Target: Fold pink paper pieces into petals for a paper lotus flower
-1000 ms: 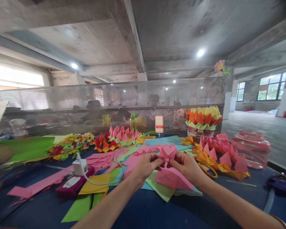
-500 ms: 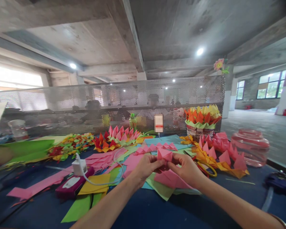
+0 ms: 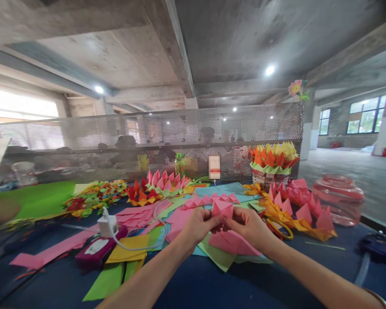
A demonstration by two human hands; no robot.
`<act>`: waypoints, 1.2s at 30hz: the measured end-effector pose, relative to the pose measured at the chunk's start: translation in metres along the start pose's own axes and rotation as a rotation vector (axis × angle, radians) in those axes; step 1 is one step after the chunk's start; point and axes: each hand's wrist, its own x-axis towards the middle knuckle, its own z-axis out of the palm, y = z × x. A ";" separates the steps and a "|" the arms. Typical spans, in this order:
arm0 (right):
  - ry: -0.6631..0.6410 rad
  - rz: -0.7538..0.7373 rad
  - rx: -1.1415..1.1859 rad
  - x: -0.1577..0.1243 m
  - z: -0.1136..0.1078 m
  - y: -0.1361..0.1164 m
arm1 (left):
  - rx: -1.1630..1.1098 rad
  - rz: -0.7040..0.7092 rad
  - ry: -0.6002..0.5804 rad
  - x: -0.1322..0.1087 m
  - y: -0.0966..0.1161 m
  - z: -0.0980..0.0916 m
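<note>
The left hand (image 3: 197, 224) and right hand (image 3: 249, 224), nearly closed, pinch a pink fold (image 3: 222, 207) above paper sheets (image 3: 219, 256). A purple box (image 3: 94, 254) lies left, a jar (image 3: 337, 208) right, on the blue desk (image 3: 196, 287); behind stands a mesh screen (image 3: 167, 128).

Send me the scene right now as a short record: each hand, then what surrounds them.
Left hand: pinching a folded pink paper piece
Right hand: pinching the same piece
Below the hands: pink sheet, pale green sheet
To the right: yellow-handled scissors, transparent reddish jar
To the left: white charger on a purple block
Behind: perforated screen
Left edge: blurred shape, probably another person's hand, by green paper
</note>
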 end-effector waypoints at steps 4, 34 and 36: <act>0.008 0.052 0.035 0.000 0.001 -0.006 | 0.018 -0.006 0.044 -0.001 0.003 0.002; -0.009 0.008 -0.021 0.002 -0.004 0.004 | 0.000 -0.101 0.029 -0.004 0.009 0.003; -0.001 -0.002 -0.049 0.003 -0.006 0.004 | -0.023 -0.122 0.058 -0.003 0.008 0.002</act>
